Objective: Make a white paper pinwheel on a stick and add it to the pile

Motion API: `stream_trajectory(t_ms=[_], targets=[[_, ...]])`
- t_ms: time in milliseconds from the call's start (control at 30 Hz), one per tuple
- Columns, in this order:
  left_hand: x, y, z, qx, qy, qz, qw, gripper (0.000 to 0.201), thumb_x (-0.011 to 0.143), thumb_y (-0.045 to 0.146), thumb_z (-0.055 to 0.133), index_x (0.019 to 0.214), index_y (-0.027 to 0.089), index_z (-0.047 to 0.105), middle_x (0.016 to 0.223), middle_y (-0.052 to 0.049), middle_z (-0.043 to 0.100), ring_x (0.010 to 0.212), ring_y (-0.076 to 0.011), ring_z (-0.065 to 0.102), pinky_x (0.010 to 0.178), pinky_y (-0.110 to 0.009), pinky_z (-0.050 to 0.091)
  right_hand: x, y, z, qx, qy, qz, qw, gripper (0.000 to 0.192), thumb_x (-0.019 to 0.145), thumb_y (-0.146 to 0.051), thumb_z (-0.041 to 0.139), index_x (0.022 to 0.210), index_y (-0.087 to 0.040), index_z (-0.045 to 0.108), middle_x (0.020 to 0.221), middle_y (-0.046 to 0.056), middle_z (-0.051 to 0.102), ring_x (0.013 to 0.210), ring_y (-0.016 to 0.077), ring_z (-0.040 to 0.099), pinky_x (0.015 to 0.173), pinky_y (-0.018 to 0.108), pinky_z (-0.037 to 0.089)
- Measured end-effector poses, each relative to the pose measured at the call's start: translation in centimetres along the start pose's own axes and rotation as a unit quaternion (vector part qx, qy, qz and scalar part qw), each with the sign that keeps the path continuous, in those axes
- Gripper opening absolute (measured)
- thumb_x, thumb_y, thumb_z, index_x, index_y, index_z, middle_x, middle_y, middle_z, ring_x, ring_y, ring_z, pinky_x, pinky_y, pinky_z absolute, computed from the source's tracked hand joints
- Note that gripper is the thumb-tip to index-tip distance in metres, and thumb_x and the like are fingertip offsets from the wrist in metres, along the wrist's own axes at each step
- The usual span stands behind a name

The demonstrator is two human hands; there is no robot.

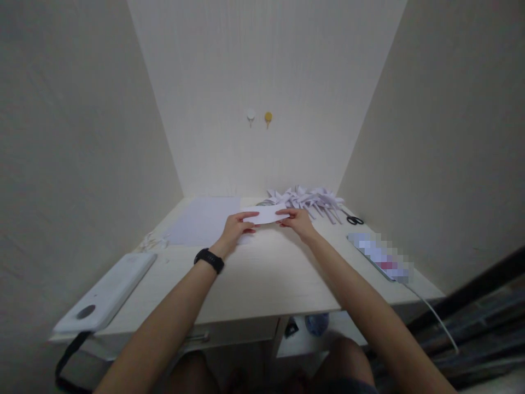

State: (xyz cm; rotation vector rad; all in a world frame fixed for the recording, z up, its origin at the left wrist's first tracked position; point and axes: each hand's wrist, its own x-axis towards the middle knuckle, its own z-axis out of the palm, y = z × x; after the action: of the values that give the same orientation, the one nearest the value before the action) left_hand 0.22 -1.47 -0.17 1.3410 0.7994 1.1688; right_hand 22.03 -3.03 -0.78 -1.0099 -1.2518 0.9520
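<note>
Between my two hands, a small white piece of paper (266, 214) is held up over the desk, its lower edge slightly bowed. My left hand (237, 227), below a black wristwatch, pinches its left end between thumb and fingers. The right end is gripped the same way by my right hand (299, 221). Behind and to the left, a large white sheet of paper (200, 219) lies flat on the desk. Folded white paper pieces (303, 198) are heaped just beyond my right hand, some with long strips hanging toward me.
Black-handled scissors (355, 220) lie right of the heap. A phone (379, 256) with a white cable (435, 314) rests on the right side. A white device with a black strap (106, 293) occupies the front left, near white scraps (153, 241). Walls enclose the desk (254, 290) on three sides.
</note>
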Motion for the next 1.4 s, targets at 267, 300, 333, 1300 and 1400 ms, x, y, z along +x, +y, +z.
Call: stream_trajectory(t_ms=[267,300,333,1300,1400], targets=[[0.1,-0.1,-0.3,0.112,-0.039,0.009,0.993,0.057,0.061,0.031,0.087,0.112,0.011,0.073,0.082,-0.01,0.075,0.07,-0.0165,0.07,0.064,-0.026,0.057,-0.4,2.2,-0.7,0.071,0.023,0.042,0.996,0.029,0.048,-0.019,0.082,0.077,-0.02,0.077,0.07,0.002,0.074,0.067,0.0173,0.071,0.07,0.03,0.059],[0.1,-0.1,-0.3,0.132,-0.043,0.009,0.99,0.057,0.061,0.032,0.087,0.112,0.011,0.073,0.078,-0.009,0.075,0.066,-0.0156,0.069,0.062,-0.026,0.056,-0.4,2.4,-0.7,0.079,0.034,0.052,0.995,0.027,0.049,-0.017,0.081,0.076,-0.02,0.076,0.07,0.002,0.074,0.068,0.0173,0.071,0.07,0.03,0.059],[0.1,-0.2,-0.3,0.149,-0.049,0.006,0.988,0.058,0.061,0.031,0.088,0.113,0.011,0.073,0.075,-0.009,0.075,0.063,-0.0149,0.068,0.061,-0.026,0.056,-0.4,2.6,-0.7,0.086,0.043,0.061,0.993,0.025,0.05,-0.016,0.079,0.074,-0.02,0.075,0.069,0.002,0.074,0.068,0.0173,0.071,0.07,0.029,0.059],[-0.4,-0.2,0.1,0.033,-0.052,0.007,0.998,0.047,0.07,0.041,0.083,0.105,0.011,0.075,0.102,-0.016,0.075,0.076,-0.0188,0.072,0.06,-0.024,0.054,-0.3,-0.8,-2.5,0.018,-0.073,0.033,0.997,0.046,0.054,-0.034,0.09,0.096,-0.019,0.077,0.083,0.006,0.078,0.07,0.0176,0.073,0.068,0.03,0.059],[-0.4,-0.3,0.2,0.025,-0.058,-0.013,0.998,0.048,0.07,0.046,0.083,0.102,0.011,0.075,0.11,-0.019,0.073,0.075,-0.0183,0.072,0.058,-0.023,0.054,-0.8,-0.5,-2.3,0.035,-0.068,0.058,0.995,0.04,0.058,-0.042,0.089,0.087,-0.017,0.077,0.088,0.009,0.078,0.067,0.0156,0.072,0.064,0.026,0.059]])
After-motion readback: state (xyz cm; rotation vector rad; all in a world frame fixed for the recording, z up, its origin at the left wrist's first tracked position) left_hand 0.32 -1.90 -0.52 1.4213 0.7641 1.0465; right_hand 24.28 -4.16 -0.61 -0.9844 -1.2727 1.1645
